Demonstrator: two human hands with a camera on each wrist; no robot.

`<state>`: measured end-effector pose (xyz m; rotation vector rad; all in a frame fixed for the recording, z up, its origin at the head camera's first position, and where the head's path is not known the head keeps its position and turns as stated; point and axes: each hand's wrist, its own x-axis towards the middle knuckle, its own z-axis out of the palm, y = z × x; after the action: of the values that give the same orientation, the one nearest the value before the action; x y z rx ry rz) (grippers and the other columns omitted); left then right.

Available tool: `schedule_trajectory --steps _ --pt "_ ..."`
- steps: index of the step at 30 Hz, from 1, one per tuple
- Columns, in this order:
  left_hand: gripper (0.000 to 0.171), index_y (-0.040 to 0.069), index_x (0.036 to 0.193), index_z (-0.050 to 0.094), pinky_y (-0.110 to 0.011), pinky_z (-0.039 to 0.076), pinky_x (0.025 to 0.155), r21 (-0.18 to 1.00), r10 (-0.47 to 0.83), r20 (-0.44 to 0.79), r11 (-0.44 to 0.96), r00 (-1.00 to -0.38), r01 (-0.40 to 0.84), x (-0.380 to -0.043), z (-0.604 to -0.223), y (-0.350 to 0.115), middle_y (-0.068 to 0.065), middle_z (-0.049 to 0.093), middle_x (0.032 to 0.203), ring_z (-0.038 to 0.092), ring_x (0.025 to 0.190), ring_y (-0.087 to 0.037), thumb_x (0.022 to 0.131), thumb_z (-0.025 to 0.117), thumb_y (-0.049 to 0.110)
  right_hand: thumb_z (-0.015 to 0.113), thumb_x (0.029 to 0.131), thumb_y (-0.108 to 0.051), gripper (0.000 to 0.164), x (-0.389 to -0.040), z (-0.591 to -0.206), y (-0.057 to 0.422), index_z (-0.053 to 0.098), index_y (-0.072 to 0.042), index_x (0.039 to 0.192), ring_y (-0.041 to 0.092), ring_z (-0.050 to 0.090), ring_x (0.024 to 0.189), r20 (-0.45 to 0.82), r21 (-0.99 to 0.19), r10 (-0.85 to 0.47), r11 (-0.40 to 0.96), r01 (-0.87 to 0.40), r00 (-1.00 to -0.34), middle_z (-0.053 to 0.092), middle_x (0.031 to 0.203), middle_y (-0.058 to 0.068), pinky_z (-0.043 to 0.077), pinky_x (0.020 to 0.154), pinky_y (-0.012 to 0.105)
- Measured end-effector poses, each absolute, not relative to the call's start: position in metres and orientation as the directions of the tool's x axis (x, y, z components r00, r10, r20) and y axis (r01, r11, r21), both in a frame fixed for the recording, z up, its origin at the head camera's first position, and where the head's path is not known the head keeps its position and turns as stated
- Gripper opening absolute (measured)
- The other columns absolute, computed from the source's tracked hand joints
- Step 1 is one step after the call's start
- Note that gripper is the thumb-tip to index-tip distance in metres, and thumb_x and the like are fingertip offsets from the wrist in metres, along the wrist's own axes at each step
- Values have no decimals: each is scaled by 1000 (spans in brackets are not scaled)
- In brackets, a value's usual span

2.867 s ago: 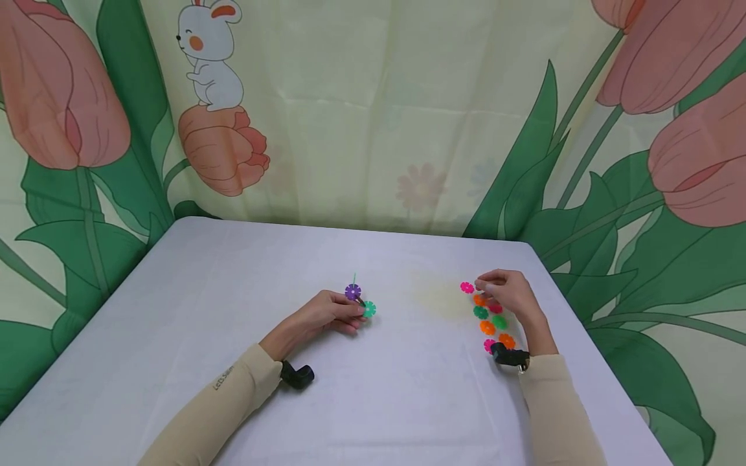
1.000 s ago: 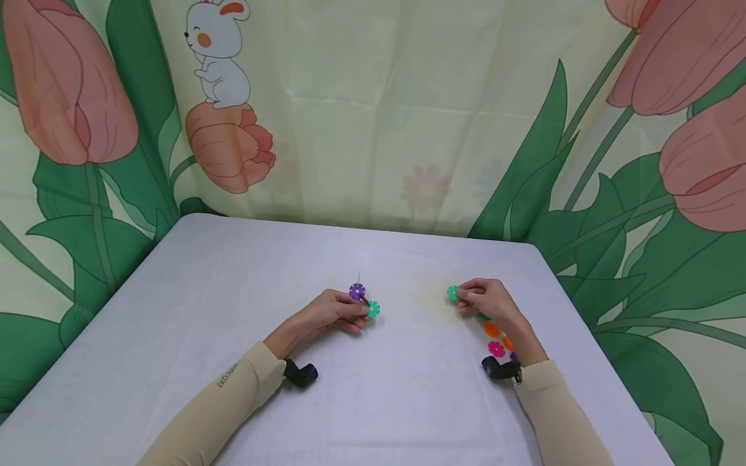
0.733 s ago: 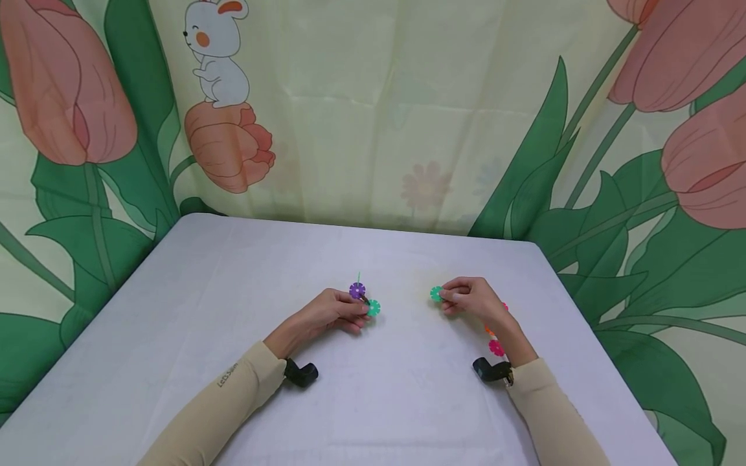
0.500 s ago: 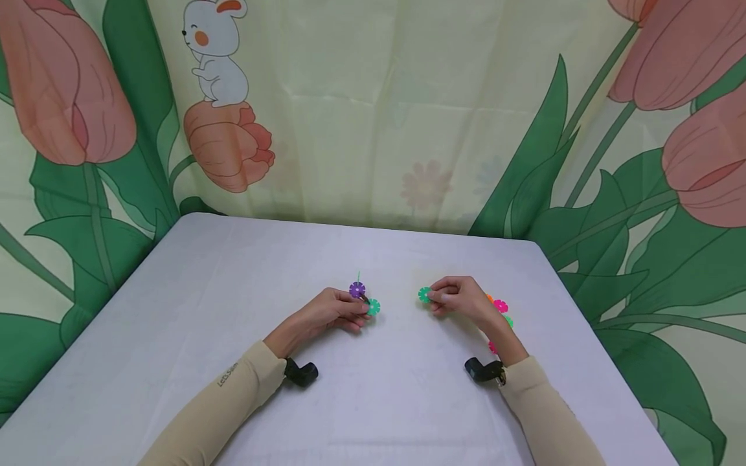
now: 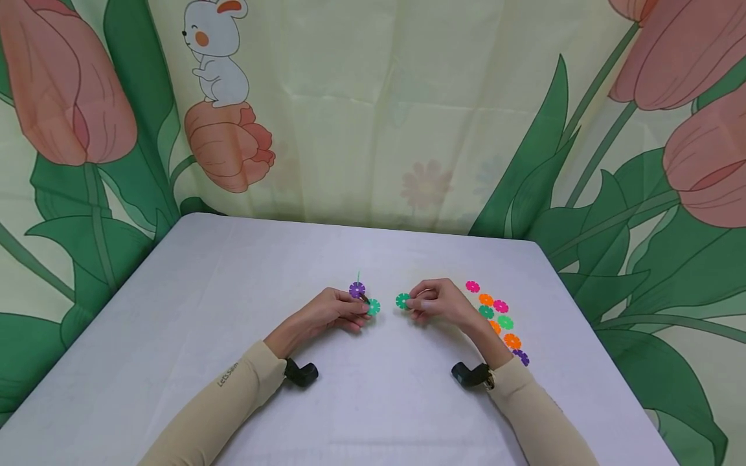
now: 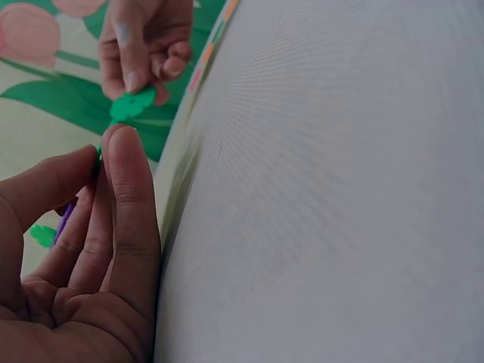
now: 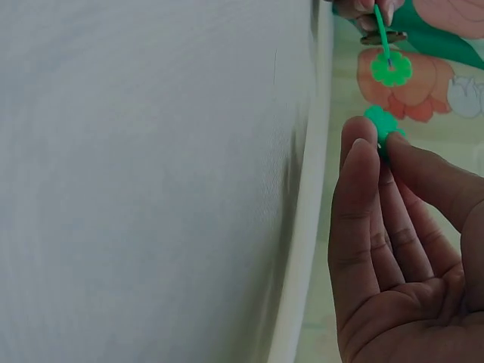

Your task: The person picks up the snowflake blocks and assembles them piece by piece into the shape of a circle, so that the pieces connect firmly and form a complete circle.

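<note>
My left hand [image 5: 331, 312] pinches a small cluster of joined notched plastic snowflake discs above the table. It shows a purple disc [image 5: 357, 290], a teal-green disc [image 5: 373, 307] at the fingertips and a thin green one standing edge-on above the purple. In the right wrist view, a brown disc [image 7: 395, 37] also shows in this cluster. Between thumb and fingertips, my right hand [image 5: 440, 301] pinches a single green snowflake disc [image 5: 402, 301]. A short gap separates this disc from the cluster in the head view.
Several loose discs lie right of my right forearm, among them a pink disc [image 5: 473, 286], a light green disc [image 5: 505, 322], an orange disc [image 5: 512, 341] and a purple disc [image 5: 521, 356]. A white cloth covers the table [image 5: 245, 259]; a printed curtain [image 5: 350, 129] hangs behind.
My right hand, earlier over the loose discs, has picked up a green disc and moved left with it, close to the cluster. My left hand has stayed nearly still.
</note>
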<state>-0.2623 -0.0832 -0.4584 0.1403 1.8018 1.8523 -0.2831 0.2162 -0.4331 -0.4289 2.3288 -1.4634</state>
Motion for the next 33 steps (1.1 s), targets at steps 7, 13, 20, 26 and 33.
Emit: schedule_trajectory --steps 7,13,20,26,33 --pt "27 -7 116 74 -27 66 72 949 446 -296 40 -845 -311 -261 -457 -83 -9 83 96 74 74 -10 98 76 14 78 97 -14 24 -281 -432 204 71 4 111 29 79 78 -97 -901 -495 412 -135 -864 79 95 26 69 74 38" --pt "27 -7 115 75 -26 66 72 950 446 -293 33 -846 -312 -261 -457 -82 -9 83 95 74 73 -9 98 75 14 77 97 -12 20 -280 -432 198 73 4 110 33 79 81 -67 -899 -543 397 -185 -837 79 96 26 69 73 39" --pt "27 -7 115 74 -26 66 72 950 444 -295 46 -846 -307 -262 -457 -82 -9 82 95 75 74 -10 98 75 15 77 97 -11 20 -277 -431 193 74 5 109 32 79 81 -63 -904 -563 382 -192 -824 79 96 26 68 72 39" --pt "28 -7 116 74 -27 66 73 951 443 -295 50 -847 -305 -263 -459 -83 -8 82 95 75 75 -10 98 75 15 76 97 -8 19 -276 -431 188 73 6 109 34 80 81 -56 -910 -562 370 -190 -825 78 95 28 68 71 39" --pt "28 -7 116 74 -26 66 73 952 445 -292 44 -847 -304 -264 -460 -83 -8 82 95 75 75 -10 98 76 16 77 96 -8 18 -276 -434 186 73 6 107 32 79 79 -46 -908 -557 370 -198 -830 78 94 27 68 70 38"
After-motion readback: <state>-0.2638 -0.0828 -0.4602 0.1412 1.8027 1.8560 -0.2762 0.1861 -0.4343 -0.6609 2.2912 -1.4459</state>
